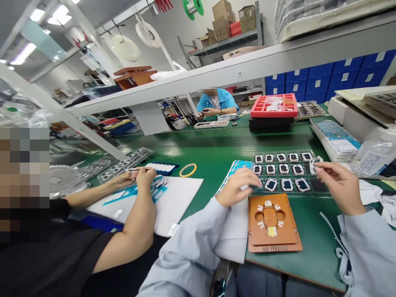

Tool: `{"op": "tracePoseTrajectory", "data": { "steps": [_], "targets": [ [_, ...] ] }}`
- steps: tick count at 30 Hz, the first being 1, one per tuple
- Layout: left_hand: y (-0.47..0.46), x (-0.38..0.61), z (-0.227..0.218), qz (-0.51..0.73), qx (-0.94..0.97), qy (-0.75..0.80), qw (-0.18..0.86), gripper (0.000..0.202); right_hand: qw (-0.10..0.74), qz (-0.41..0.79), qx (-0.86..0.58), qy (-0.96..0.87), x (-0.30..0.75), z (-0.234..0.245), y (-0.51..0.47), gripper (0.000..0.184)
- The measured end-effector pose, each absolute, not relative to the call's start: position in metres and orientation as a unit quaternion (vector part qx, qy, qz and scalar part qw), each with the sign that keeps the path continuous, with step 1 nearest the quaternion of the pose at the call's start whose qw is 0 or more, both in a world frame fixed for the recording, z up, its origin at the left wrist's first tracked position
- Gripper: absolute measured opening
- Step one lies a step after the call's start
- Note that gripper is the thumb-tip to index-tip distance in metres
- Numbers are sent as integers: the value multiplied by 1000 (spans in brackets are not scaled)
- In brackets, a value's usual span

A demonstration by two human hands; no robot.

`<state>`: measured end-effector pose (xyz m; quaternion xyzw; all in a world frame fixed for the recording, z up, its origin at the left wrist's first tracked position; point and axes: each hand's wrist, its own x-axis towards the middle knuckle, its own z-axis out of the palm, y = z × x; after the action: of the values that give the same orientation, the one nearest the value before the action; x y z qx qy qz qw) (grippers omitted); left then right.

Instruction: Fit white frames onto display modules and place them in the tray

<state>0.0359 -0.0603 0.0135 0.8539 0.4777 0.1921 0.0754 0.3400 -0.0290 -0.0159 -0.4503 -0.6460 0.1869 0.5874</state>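
My right hand (343,187) pinches a small white-framed part (314,164) above the right end of a clear plastic tray (318,185). Rows of similar white-framed parts with dark centres (284,169) lie in the tray's pockets. My left hand (239,185) is closed near the tray's left end, fingertips together. Something dark shows at those fingertips, too blurred to name. Below the tray, an orange-brown fixture plate (269,220) with a shaped recess and pale tabs lies on the green table. A sheet of blue pieces (241,165) lies partly behind my left hand.
At left, a co-worker's hands (142,175) work over a white board (182,194) beside a yellow tape roll (188,170). A clear bottle (375,150) stands at right. Further back are a red tray (274,105) and a person in blue (218,102). A white shelf beam (216,68) crosses above.
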Motion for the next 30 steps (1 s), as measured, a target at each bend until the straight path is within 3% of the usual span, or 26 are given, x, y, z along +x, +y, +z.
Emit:
{"op": "tracePoseTrajectory", "data": {
  "steps": [4, 7, 13, 20, 30],
  "targets": [
    [-78, 56, -1, 339, 925, 164, 51, 20, 529, 452, -376, -612, 321, 0, -64, 23],
    [-82, 62, -13, 397, 912, 100, 15, 23, 459, 517, -326, -645, 309, 5, -76, 20],
    [-84, 58, -23, 405, 906, 115, 40, 29, 344, 501, -305, -733, 299, -7, -82, 18],
    [-89, 52, -20, 383, 911, 136, 69, 31, 301, 349, -308, -833, 301, -10, -81, 19],
    [-88, 47, -22, 438, 885, 142, 62, 16, 288, 403, -306, -813, 301, -14, -77, 33]
  ]
}}
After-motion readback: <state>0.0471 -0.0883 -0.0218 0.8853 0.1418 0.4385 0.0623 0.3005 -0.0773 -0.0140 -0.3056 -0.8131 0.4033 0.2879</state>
